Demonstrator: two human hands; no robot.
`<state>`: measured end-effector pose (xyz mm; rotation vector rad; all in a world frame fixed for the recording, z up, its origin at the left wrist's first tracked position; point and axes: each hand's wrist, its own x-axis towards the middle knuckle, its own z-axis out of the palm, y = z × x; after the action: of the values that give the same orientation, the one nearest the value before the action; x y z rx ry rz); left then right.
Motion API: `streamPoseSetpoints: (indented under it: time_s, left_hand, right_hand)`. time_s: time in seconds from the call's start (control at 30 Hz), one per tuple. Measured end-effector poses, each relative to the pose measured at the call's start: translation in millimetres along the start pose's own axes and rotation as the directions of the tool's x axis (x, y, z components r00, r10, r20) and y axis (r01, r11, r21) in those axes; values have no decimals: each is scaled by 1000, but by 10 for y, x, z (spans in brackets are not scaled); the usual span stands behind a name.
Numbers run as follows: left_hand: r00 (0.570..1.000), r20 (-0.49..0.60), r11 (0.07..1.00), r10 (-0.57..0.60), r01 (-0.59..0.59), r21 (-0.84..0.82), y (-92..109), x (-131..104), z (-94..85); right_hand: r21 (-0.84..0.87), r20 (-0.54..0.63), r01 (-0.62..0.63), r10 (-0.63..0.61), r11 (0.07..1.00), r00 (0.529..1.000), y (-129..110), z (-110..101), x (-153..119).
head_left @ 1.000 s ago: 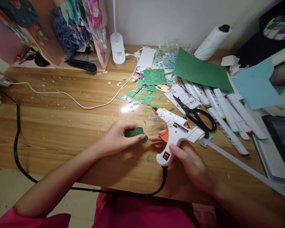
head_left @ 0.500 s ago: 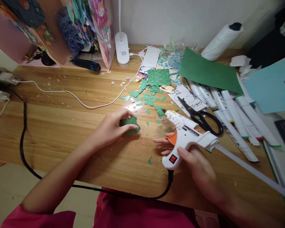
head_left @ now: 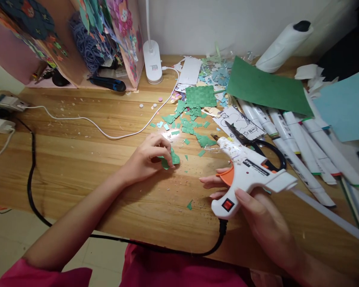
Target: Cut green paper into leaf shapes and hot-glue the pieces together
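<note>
My left hand (head_left: pixel 151 159) is closed with bent fingers on a small green paper piece (head_left: pixel 174 157) at the middle of the wooden table. To the right, my right hand (head_left: pixel 266 215) holds a white glue gun (head_left: pixel 242 179) with an orange trigger and a red switch. Its nozzle points up and left, over green paper scraps (head_left: pixel 205 140). A glue stick (head_left: pixel 326 213) sticks out of its back end. Behind the gun lie black-handled scissors (head_left: pixel 269 153), partly on a white paper with line drawings (head_left: pixel 242 123). A woven green paper square (head_left: pixel 201 96) rests among scraps.
Markers (head_left: pixel 305 147) and a green sheet (head_left: pixel 266 87) lie at the right, near a white roll (head_left: pixel 283 48). A lamp base (head_left: pixel 152 63) with a white cable stands at the back. A decorated box (head_left: pixel 131 48) holds yarn and a cutter (head_left: pixel 106 83). The gun's black cord crosses the front edge.
The glue gun and my right hand have shifted right and slightly down. The fingers of my left hand have curled more, and the green piece under them shows less.
</note>
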<state>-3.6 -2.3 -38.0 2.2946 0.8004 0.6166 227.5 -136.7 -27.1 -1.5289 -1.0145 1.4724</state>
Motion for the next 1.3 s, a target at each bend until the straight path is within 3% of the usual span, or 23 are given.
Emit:
streamPoseSetpoints:
  time_s: [0.17,0.3,0.4,0.5,0.63,1.0,1.3]
  left_hand:
    - [983,164,982,-79,105,-155,-11,-5,-91]
    - [952,272,963,-141,195,-184,56,-34,-215]
    - [961,201,967,-190,219,-130,93,-33,-217]
    - [968,97,972,-232,228,50,108,-20,-134]
    - [967,96,958,-236,215,189,120,-25,-19]
    - [962,-34,923,-271,270,274,159,-42,139]
    - [949,-49,925,-310,313,215,165,-37,186]
  right_hand:
    - [-17,10,4,-4,1000,1000,-10,-11,-8]
    - [-80,2,62,-62,995,998,-27,-15,-15]
    - [-54,30,46,-44,997,999,-28,-5,-13]
    - [-16,59,26,-25,1000,998,-14,11,4]
    - [21,125,-35,33,999,992,11,22,40]
    - [3,132,-94,93,996,987,-26,54,72]
    - [23,132,-109,105,994,986,-17,49,72]
